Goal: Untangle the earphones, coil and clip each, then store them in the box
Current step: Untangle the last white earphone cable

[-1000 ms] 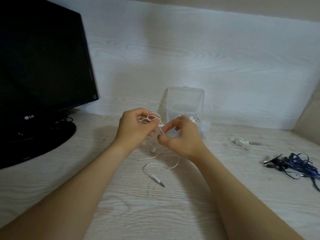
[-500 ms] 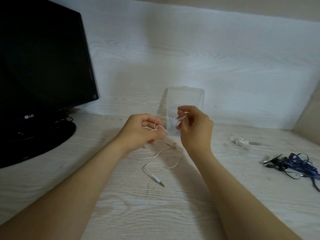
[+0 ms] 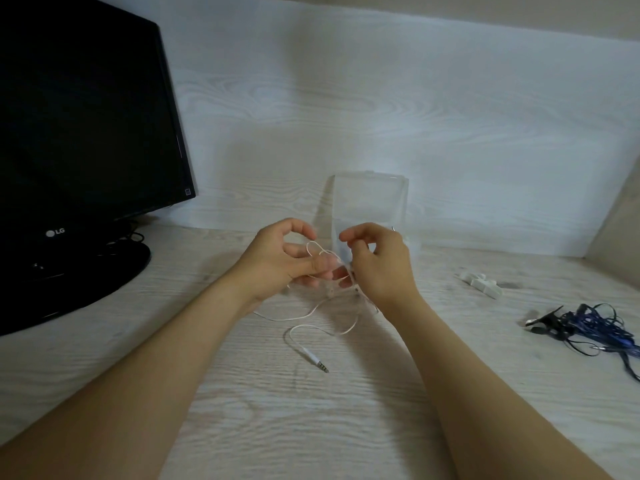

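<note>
Two hands, held close together above the surface [image 3: 311,427].

- Left hand [image 3: 284,258]: fingers curled, thumb and fingertips pinching small loops of the white earphones [image 3: 325,251].
- Right hand [image 3: 381,268]: fingers bent, pinching the same earphones just beside the left fingertips; the exact pinch is blurred.
- Remainder of the white earphones: hangs below both hands and trails onto the surface toward the person.
- Plug [image 3: 311,356]: lies flat, below and between the wrists.
- Clear box [image 3: 370,202]: lid raised, directly beyond the right hand.
- White clips [image 3: 481,284]: on the surface, right of the right hand, apart from it.
- Blue earphones [image 3: 595,327]: tangled heap, farther right than the clips.
- Black monitor [image 3: 79,133]: well left of the left hand.
</note>
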A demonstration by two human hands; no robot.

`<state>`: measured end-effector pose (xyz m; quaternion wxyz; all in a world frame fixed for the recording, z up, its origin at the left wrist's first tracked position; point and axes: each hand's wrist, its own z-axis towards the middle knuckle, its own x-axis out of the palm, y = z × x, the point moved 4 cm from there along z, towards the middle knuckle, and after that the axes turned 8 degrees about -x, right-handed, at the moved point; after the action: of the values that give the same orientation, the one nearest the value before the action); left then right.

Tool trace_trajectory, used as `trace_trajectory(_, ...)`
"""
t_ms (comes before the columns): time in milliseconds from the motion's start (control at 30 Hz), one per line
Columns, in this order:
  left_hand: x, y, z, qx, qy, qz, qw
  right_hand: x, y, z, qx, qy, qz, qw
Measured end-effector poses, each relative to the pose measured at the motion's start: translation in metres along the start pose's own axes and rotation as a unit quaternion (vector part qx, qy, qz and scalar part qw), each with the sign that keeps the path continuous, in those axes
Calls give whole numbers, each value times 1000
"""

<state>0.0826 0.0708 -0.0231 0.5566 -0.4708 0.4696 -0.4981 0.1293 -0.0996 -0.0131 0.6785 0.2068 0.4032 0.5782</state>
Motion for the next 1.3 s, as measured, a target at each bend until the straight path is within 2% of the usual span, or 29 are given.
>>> trace_trajectory(67,-5,0,2,13,-35,3,999,1,5,-1,-7,22,65,998)
trace_trajectory(233,-8,2,5,16,-57,13,998,9,8,2,-93,44,12,995)
trace_trajectory(367,-11,3,6,22,-73,50,996,10,5,3,-124,66,16,990)
trace_trajectory(700,-11,6,6,-3,-93,115,989,10,4,3,-202,48,-134,969)
trace_trajectory(833,-13,9,9,-18,-61,136,989,6,3,5,-203,28,-156,966)
trace_trajectory(1000,-8,6,8,6,-39,88,995,4,2,5,-186,16,-127,974)
trace_trajectory(1200,-10,7,10,-67,-48,12,996,7,9,1,-200,32,-118,972)
trace_trajectory(1300,-11,10,11,-92,-59,7,994,9,10,0,-180,30,-98,978)
